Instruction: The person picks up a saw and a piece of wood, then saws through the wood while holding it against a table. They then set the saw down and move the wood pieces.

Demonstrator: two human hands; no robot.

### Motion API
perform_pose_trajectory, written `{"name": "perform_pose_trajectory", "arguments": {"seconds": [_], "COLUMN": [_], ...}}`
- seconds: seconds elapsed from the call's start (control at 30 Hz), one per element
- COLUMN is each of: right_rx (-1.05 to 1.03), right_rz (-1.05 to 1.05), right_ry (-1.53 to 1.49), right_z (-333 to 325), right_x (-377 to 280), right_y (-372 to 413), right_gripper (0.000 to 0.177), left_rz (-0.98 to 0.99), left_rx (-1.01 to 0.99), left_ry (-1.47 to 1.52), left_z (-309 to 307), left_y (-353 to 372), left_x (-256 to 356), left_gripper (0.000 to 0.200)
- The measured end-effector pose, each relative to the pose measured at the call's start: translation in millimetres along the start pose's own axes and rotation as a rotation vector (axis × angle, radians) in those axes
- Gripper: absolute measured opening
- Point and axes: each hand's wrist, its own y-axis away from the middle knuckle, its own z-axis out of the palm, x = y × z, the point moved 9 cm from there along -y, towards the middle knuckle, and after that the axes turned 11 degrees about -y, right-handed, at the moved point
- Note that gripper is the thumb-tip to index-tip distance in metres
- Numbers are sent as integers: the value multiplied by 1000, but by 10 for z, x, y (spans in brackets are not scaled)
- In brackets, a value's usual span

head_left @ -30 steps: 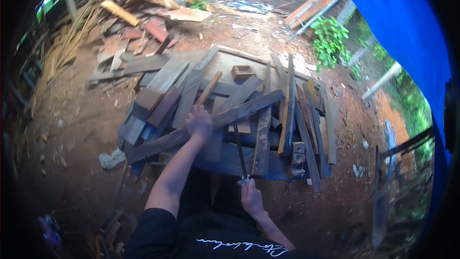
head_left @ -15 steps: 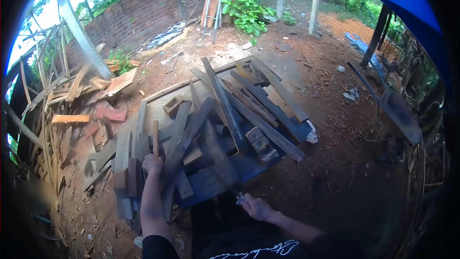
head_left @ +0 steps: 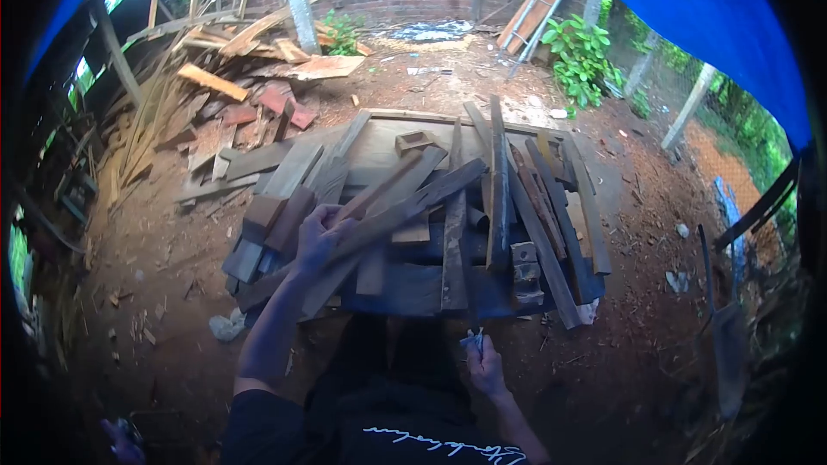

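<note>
My left hand (head_left: 317, 237) is closed around the near end of a thin wooden strip (head_left: 379, 185), which slants up and away to the right over the pile. Beneath that wrist runs a long dark plank (head_left: 413, 207). Low at the table's near edge, my right hand (head_left: 487, 368) grips a tool with a pale, wrapped-looking handle (head_left: 473, 342); a narrow dark part rises from it, and its kind is unclear. Close by the tool stands the end of a rough board (head_left: 454, 271). A notched wood block (head_left: 526, 275) lies to the right.
Boards cover much of the low table (head_left: 401, 291). Thick wood blocks (head_left: 267, 220) sit on its left side. Scrap timber (head_left: 258, 52) is heaped behind on the left. A shovel (head_left: 729, 353) stands at the right, and a crumpled plastic bag (head_left: 227, 325) lies on the ground at left.
The view has swung left, so the table sits differently in it. The strip in my left hand now leans to the right instead of pointing straight away. My right hand still holds its tool.
</note>
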Motion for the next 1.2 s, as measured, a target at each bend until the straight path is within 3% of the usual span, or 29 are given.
{"name": "perform_pose_trajectory", "arguments": {"seconds": [0.2,0.27,0.4,0.53,0.6,0.63,0.7,0.73,0.8,0.9,0.93,1.03,1.1,1.2], "right_rx": [-59,-94,-114,-78,-55,-58,-45,-148,0,-275,-332,-465,-531,-582], "right_rz": [45,70,59,29,175,-19,-61,104,184,312,341,404,446,520], "right_ry": [-114,-120,-109,-20,-205,-120,-114,-418,-691,-724,-727,-736,-739,-732], "right_z": [214,308,369,415,513,497,456,594,756,1624,1785,2144,2251,2309], "right_x": [34,-39,79,-168,-221,-147,83,105,-108,-156,-207,-391,-421,-461], "right_y": [11,45,61,39,49,-30,-101,-58,32,57,72,58,-13,-42], "right_gripper": [20,19,17,21,22,25,31,37,37,35,34,31,30,30], "left_rz": [5,37,21,-55,-84,-103,-125,-127,-113,-82,-159,-204,-61,44], "left_rx": [142,152,170,172,183,198,211,213,251,273,192,265,390,370], "left_ry": [79,366,545,671,596,703,871,932,929,819,777,714,913,841], "left_z": [-423,-487,-629,-663,-634,-593,-555,-559,-582,-675,-756,-985,-1060,-1469], "left_y": [476,601,844,1103,1182,1244,1367,1426,1549,1770,1910,2134,2142,2361], "left_x": [108,145,153,127,-4,-10,-113,-217,-401,-512,-491,-697,-898,-661], "left_gripper": [32,28,18,21,23,23,22,22,22,22,24,29,38,45]}}
